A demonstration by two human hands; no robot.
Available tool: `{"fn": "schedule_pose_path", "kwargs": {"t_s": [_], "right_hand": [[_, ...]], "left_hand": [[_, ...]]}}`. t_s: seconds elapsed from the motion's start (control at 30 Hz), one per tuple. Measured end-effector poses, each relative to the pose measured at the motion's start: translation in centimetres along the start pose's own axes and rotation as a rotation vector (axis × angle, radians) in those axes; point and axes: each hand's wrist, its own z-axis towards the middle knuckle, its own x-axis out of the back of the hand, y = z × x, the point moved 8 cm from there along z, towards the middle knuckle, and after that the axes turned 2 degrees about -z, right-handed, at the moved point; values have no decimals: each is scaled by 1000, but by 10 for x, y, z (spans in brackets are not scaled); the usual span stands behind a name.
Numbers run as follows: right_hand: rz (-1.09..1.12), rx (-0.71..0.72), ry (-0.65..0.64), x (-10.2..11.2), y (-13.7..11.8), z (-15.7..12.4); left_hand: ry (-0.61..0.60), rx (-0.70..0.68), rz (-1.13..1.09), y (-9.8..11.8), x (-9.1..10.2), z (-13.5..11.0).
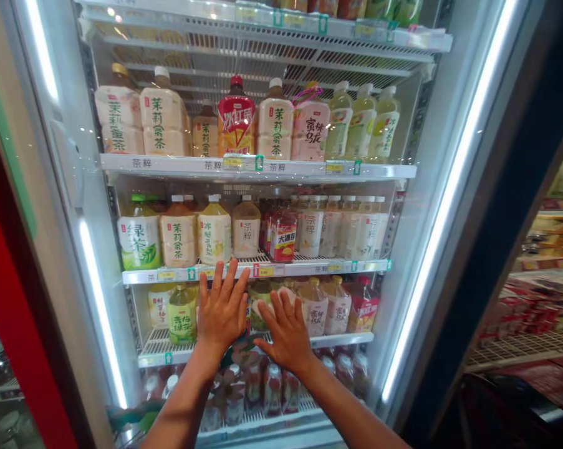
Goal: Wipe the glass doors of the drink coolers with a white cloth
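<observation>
Both my hands are raised in front of a lit drinks cooler. My left hand [222, 308] has its fingers spread and nothing in it, fingertips level with the edge of a shelf [304, 268]. Lower and to the right, my right hand [285, 330] is open, palm forward, fingers slanting up to the left. A pale patch [285, 293] shows around its fingertips; I cannot tell if it is a cloth or a label behind. Nearest my left hand stand a green tea bottle [182, 318] and a pale yellow bottle [214, 231]. Faint reflections suggest glass between hands and bottles.
Upper shelves hold large bottles, among them a red one [237, 118] and a pink one [311, 130]. Small bottles [272, 393] fill the bottom shelf. Bright light strips [449, 199] run down both sides. Packaged goods [529, 299] lie on racks at right; a red post [14, 299] stands left.
</observation>
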Motion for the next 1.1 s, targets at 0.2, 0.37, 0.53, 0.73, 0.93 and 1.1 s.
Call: {"fn": "schedule_pose_path", "kwargs": {"t_s": [0.2, 0.37, 0.53, 0.73, 0.93, 1.1], "right_hand": [[4, -186, 30, 14, 36, 54], [2, 107, -37, 12, 24, 17], [-46, -121, 45, 29, 102, -35], [14, -221, 34, 14, 74, -29], [-40, -142, 18, 23, 99, -27], [-43, -522, 157, 37, 141, -36]], "left_hand": [[-4, 8, -4, 0, 1, 1], [12, 8, -4, 0, 2, 1], [10, 4, 2, 0, 1, 0], [-4, 12, 12, -1, 0, 2], [-69, 66, 18, 13, -9, -25], [-52, 102, 53, 27, -18, -53]]}}
